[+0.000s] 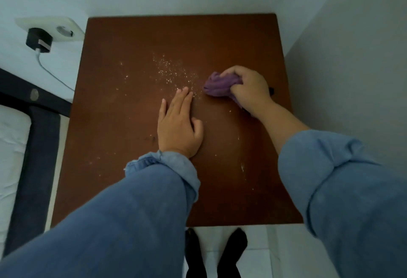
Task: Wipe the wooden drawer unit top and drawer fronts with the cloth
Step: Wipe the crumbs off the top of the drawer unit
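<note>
We are gripping bunched purple cloth (220,85) in right hand (250,88), fingers curling fully round it, cloth pressing on wooden top (123,123) toward its right edge; left hand (178,128) lying flat, fingers straight, holding nothing, bracing near top's centre; pale crumbs (174,72) sitting just left of cloth, beyond left fingertips; we are judging risk: sweeping leftward could be pushing crumbs against bracing hand or off top's edge onto floor; drawer fronts not showing
</note>
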